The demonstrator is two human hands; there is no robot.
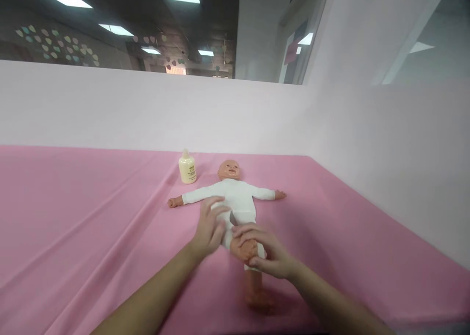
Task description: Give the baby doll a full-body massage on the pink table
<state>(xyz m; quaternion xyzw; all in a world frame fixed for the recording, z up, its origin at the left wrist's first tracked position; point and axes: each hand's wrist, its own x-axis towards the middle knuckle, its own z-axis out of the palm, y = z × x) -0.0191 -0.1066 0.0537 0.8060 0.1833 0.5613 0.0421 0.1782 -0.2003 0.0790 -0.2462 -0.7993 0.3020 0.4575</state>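
Note:
A baby doll [238, 198] in a white suit lies on its back on the pink cloth [121, 227], arms spread and head away from me. My right hand [270, 251] is closed around one of the doll's feet [247, 249], which is raised and bent inward. My left hand [211, 227] lies against the doll's hip and thigh on the left, its fingers apart. The doll's other leg [255, 286] is stretched out toward me, partly below my right hand.
A pale yellow bottle [188, 168] stands left of the doll's head. A white wall [147, 109] rises behind the cloth, and another wall [367, 144] runs along the right side. Folds cross the cloth at the left.

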